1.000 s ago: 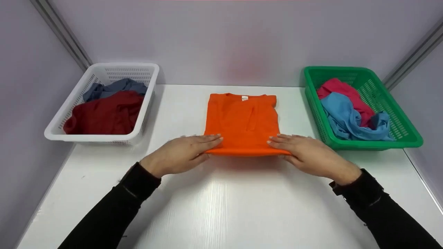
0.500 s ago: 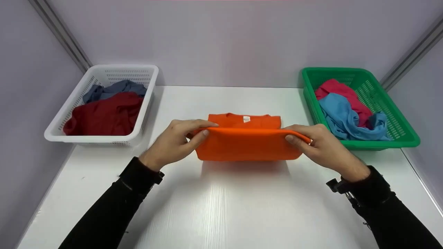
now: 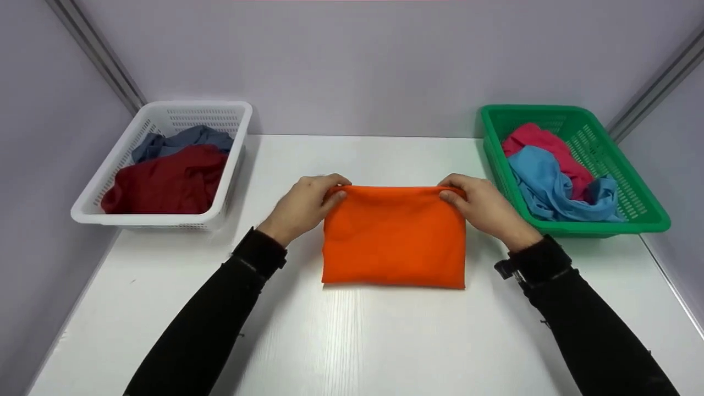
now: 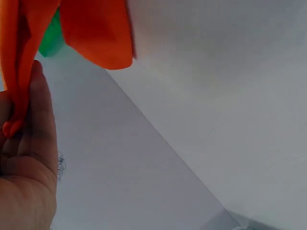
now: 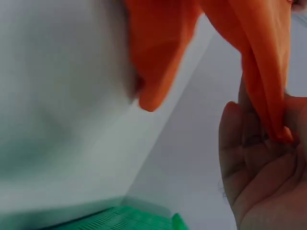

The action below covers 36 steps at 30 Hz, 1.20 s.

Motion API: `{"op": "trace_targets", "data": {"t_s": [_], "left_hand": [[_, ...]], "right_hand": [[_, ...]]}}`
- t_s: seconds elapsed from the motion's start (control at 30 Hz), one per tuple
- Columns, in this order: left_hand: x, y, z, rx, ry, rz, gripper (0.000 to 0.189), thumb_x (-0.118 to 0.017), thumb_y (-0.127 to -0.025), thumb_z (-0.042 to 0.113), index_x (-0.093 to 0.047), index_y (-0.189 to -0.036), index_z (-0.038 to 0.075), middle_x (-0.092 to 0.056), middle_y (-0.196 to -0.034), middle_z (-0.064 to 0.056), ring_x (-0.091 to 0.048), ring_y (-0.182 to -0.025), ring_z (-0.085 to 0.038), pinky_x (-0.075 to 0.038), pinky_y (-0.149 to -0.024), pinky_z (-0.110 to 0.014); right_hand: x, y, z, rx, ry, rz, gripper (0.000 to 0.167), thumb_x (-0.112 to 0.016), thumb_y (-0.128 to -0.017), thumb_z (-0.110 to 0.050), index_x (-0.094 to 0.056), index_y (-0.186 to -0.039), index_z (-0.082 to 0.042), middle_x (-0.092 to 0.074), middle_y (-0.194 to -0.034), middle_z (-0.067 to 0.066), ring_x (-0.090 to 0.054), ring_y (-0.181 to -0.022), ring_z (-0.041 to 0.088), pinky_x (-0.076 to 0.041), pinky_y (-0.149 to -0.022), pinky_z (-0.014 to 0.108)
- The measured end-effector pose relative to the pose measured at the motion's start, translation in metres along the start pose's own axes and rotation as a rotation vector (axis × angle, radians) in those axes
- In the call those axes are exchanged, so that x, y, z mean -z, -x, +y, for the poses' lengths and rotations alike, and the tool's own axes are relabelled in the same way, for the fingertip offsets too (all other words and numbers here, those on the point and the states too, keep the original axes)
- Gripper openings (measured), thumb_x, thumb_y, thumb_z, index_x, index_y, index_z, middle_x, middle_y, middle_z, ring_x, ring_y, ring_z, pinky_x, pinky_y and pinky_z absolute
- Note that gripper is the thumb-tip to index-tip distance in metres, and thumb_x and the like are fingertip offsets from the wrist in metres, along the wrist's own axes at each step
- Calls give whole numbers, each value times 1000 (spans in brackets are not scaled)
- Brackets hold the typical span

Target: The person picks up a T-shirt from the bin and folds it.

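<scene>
In the head view, a folded orange shirt [image 3: 393,236] spans the space between both hands over the middle of the white table. My left hand [image 3: 308,203] pinches its far left corner, thumb on the near side and fingers behind. The far right corner is pinched the same way by my right hand [image 3: 478,203]. The left wrist view shows layered orange cloth between the thumb and fingers of the left hand [image 4: 33,143]. A similar doubled fold of cloth sits in the right hand [image 5: 268,158] in the right wrist view. The shirt's neck label is hidden.
A white basket [image 3: 140,219] with dark red and grey-blue clothes stands at the left. At the right is a green basket [image 3: 599,226] holding pink and light blue clothes. Pale panels [image 3: 363,66] wall the table [image 3: 352,341] at the back and sides.
Both hands went from lying flat on the shirt's near edge to gripping its corners. They lifted the near part and carried it away from me, so the neck and label are now covered.
</scene>
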<state>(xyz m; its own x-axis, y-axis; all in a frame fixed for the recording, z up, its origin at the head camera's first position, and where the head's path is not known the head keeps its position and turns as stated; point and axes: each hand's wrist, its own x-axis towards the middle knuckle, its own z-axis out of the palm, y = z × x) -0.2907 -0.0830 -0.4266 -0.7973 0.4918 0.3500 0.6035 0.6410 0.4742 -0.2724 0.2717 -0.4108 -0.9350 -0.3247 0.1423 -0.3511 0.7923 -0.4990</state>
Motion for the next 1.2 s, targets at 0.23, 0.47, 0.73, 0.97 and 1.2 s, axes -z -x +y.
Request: {"op": "trace_targets", "data": {"t_s": [0.23,0.47,0.73,0.97,1.2], "left_hand": [[-22,-14,-6,9,-380,-89,34,-61,-84,22,-53,-117,22,-61,-103,3,-58,-87,-15,-49,-67,-32],[-38,9,30,-67,-526,-194,59,-45,-88,47,-33,-137,17,-33,-139,-3,-31,-126,-21,-28,-99,-42],[-58,44,59,-91,-528,-506,79,-13,-81,71,-6,-144,24,-4,-148,-3,-4,-134,-24,-12,-101,-54],[-63,23,40,7,-521,-584,80,-7,-77,75,5,-142,29,10,-148,0,8,-133,-25,-2,-99,-59],[-64,-16,8,111,-481,-568,80,-7,-74,78,6,-140,37,13,-147,4,14,-132,-24,3,-97,-61]], "right_hand": [[-25,-17,9,-108,174,-30,30,-57,-86,-33,-52,-115,-25,-57,-99,-5,-51,-83,18,-44,-73,39],[-45,10,-23,-18,343,-107,64,-43,-86,-54,-25,-140,-25,-15,-146,3,-15,-131,26,-18,-97,58],[-75,44,-56,73,457,-413,82,-23,-78,-74,-2,-143,-28,7,-147,8,6,-133,29,4,-99,59],[-78,7,-40,26,451,-486,84,-21,-74,-77,4,-141,-34,14,-147,5,10,-132,28,3,-98,61],[-76,-46,-24,-91,385,-437,100,-30,-64,-85,6,-141,-33,17,-146,6,13,-131,29,0,-96,63]]}}
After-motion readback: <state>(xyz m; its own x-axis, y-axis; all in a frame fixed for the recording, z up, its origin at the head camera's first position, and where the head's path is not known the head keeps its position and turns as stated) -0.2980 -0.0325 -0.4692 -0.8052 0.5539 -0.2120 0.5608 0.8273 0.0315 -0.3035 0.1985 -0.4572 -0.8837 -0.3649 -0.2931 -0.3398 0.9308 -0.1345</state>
